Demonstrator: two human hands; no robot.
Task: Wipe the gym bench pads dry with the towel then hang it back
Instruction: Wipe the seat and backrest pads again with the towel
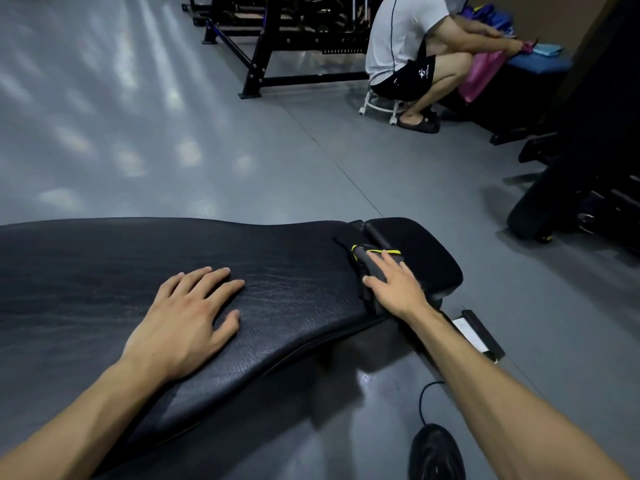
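Note:
A long black bench pad (104, 271) runs across the lower half of the head view, with a smaller black seat pad (426, 251) at its right end. My left hand (187, 320) lies flat and spread on the long pad, holding nothing. A dark grey towel with a yellow trim (370, 259) sits bunched over the gap between the two pads. My right hand (394, 284) presses down on the towel with its fingers spread over it.
A person in a white shirt (408, 46) squats on a small white stool (379, 103) at the back right. A black machine frame (277, 46) stands behind. Dark equipment (581, 188) fills the right side. My black shoe (436, 452) and a floor plate (481, 334) are below the bench.

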